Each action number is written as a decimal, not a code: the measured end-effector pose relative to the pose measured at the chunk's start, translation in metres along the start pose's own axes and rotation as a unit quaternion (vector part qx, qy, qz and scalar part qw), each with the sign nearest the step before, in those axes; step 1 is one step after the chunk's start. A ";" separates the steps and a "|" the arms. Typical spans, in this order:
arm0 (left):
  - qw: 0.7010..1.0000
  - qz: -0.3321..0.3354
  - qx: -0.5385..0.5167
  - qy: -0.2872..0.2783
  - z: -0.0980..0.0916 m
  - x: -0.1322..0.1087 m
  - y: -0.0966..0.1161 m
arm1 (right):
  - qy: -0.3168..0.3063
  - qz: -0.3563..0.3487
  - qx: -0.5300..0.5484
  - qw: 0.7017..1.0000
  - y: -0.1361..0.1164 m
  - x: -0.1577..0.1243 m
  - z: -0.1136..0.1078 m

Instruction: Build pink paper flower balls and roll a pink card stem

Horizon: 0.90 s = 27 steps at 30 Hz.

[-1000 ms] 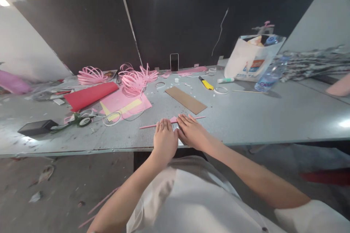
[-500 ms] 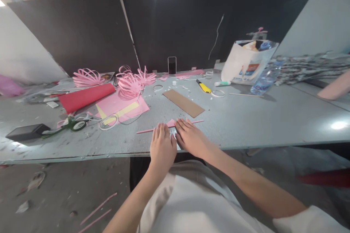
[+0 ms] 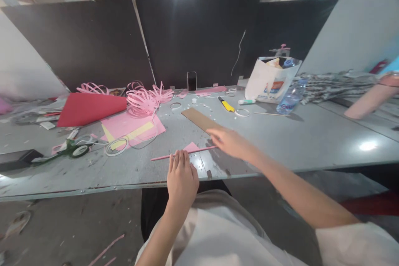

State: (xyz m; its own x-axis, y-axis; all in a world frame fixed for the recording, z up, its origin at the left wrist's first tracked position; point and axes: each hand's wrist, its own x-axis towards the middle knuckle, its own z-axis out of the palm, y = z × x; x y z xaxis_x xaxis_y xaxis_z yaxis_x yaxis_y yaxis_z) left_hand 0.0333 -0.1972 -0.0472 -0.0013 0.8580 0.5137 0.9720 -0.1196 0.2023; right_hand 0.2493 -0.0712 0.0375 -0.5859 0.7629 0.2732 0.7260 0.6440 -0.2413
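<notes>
A thin rolled pink paper stick [image 3: 160,158], with a pink triangular flap [image 3: 191,147] at its middle, lies near the table's front edge. My left hand [image 3: 182,176] rests on the stick left of the flap, palm down, fingers stretched out side by side. Over the stick's right end is my right hand [image 3: 229,141], its fingertips at the lower right part of the brown cardboard strip [image 3: 198,119]. Its fingers are bent together and slightly blurred; whether they grip the strip is unclear.
Behind stand a phone [image 3: 191,81], a yellow cutter [image 3: 227,104], a glue stick [image 3: 246,102], a white bag [image 3: 258,79] and a bottle [image 3: 291,97]. Leftward are pink strips [image 3: 140,102], red paper [image 3: 90,109], pink sheets [image 3: 124,122], scissors [image 3: 75,148] and a dark block [image 3: 20,160].
My right hand has lifted off the pink stick and moved right and forward to the cardboard strip. My left hand stays on the stick. The camera view has tilted up a little.
</notes>
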 end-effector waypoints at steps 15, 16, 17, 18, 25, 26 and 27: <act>1.000 -0.003 -0.005 -0.005 0.003 -0.003 -0.002 | -0.059 0.315 -0.183 0.929 0.238 0.119 -0.050; 1.000 -0.004 -0.007 -0.008 0.003 -0.003 -0.002 | -0.057 0.319 -0.183 0.928 0.241 0.117 -0.048; 1.000 -0.004 -0.008 -0.008 0.003 -0.004 -0.002 | -0.051 0.319 -0.181 0.929 0.242 0.114 -0.046; 1.000 -0.003 -0.008 -0.006 0.004 -0.004 -0.002 | -0.043 0.314 -0.176 0.932 0.243 0.111 -0.045; 1.000 -0.002 -0.004 0.008 0.004 -0.004 0.000 | 0.113 0.221 -0.095 0.964 0.223 0.106 -0.067; 1.000 -0.002 -0.006 0.006 0.004 -0.004 0.000 | 0.145 0.211 -0.076 0.964 0.215 0.111 -0.071; 1.000 -0.002 -0.008 0.005 0.003 -0.003 0.000 | 0.174 0.203 -0.054 0.962 0.205 0.116 -0.073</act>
State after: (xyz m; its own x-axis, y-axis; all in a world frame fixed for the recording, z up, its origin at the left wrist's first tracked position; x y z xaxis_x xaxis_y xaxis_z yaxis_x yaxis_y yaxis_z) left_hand 0.0343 -0.1985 -0.0516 -0.0082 0.8540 0.5201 0.9683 -0.1231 0.2173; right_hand 0.3561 0.1452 0.0880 -0.1028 0.8731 0.4766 0.9136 0.2723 -0.3018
